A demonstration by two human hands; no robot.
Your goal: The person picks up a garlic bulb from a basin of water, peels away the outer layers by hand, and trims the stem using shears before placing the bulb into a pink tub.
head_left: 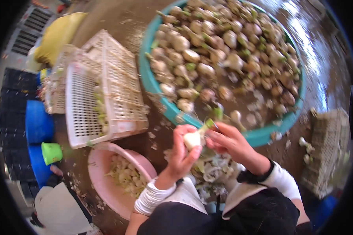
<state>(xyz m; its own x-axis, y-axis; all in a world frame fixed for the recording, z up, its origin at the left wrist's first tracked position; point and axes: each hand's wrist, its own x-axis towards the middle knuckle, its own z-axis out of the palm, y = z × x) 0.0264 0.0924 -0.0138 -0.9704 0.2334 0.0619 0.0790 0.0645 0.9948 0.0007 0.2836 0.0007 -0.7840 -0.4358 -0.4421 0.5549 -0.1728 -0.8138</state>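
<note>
a garlic bulb [191,140] is being trimmed

the largest place is taken by a round teal tub [259,138], in which many brownish bulbs [231,39] are heaped. to the left of it a white plastic crate [121,86] is placed, and below the crate a pink basin [99,166] is seen, with pale bulbs [129,176] gathered inside. on the near side of the tub, whitish peelings [215,172] are piled.

by the left hand [179,154], the garlic bulb is pinched between thumb and fingers, just before the near rim of the tub. the right hand [229,139] is curled beside the green stem [206,125]; a thin dark tool [215,125], perhaps a small knife, seems to be gripped, but it is mostly covered.

the step in hand is judged to be the cutting of the stem. for the next move, a firm hold on the bulb is probably required, with the left fingers away from the edge.
</note>
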